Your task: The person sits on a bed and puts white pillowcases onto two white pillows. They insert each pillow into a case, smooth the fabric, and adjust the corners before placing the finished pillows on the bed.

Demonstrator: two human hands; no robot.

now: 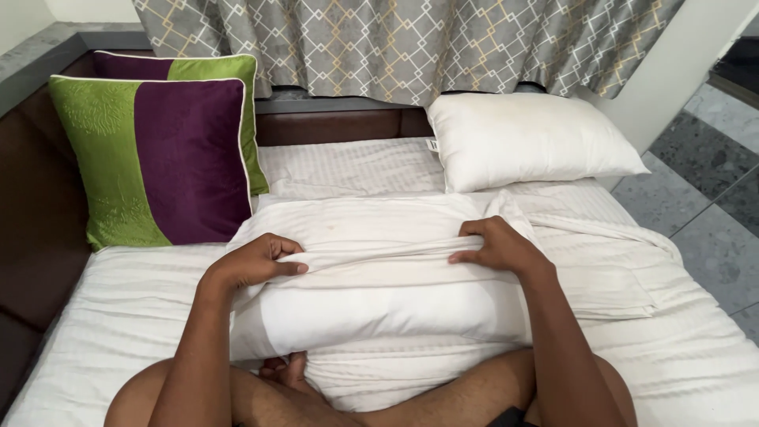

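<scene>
Head view: a white pillow is lain across the bed, directly in front of the person's crossed legs. A white pillowcase is drawn partway over it; the near part of the pillow is left bare.

Left hand: fingers closed on a bunched fold of pillowcase at the pillow's left end. Right hand: fingers curled tight on the same fold toward the pillow's right end. Both are holding cloth, neither is spread.

Risks, as judged:
- Fold is gathered unevenly; if one side is pulled harder, the pillowcase could be skewed or snagged on a pillow corner.
- Grip is on thin bunched cloth only; slip is likely if it is tugged sharply.
- Loose sheet beside the pillow's right end could be caught up in the pull.

Hard to make out:
- Pillowcase opening and seams cannot be told apart from sheet; all white on white.
- Pillow's far edge is covered by cloth.
- Fingertips of both hands are buried in the fold.
- Second white pillow lies beyond the first; two green-purple cushions stand beyond its left end, the rear one mostly hidden.
</scene>
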